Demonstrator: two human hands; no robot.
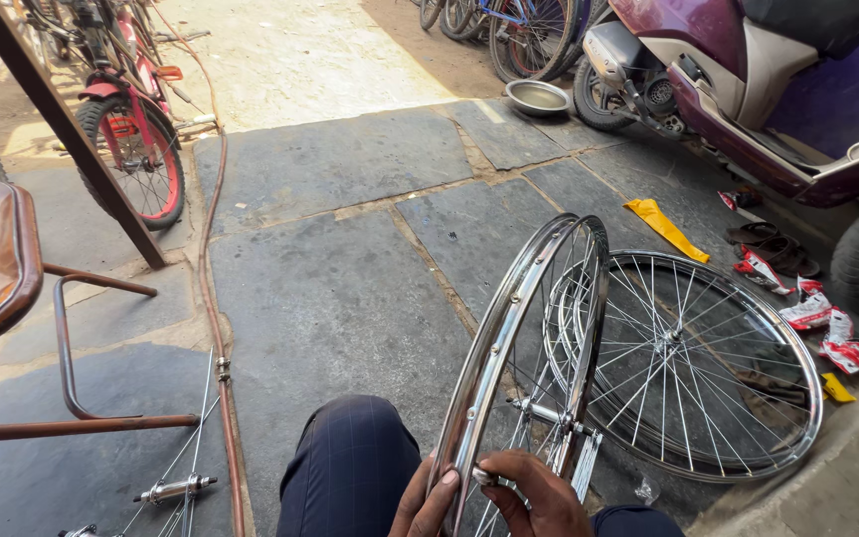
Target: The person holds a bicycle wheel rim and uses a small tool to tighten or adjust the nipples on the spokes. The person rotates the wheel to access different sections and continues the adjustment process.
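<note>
Chromed steel, bright and curved, the upright bicycle wheel rim (524, 348) stands on edge in front of the person's knee (350, 462), rising up and away from both hands at the bottom of the view. The left hand (428, 502) curls against the rim's outer edge with its thumb on the metal, while the right hand (534, 492) wraps fingers around the lower rim, its grip pinched on a small spoke end there. Thin wire spokes run to a hub (549, 413) just above the right hand. A second spoked wheel (708, 368) lies flat on the grey stone floor (350, 288) beside it, to the right, near crumpled red-and-white wrappers (827, 328).
</note>
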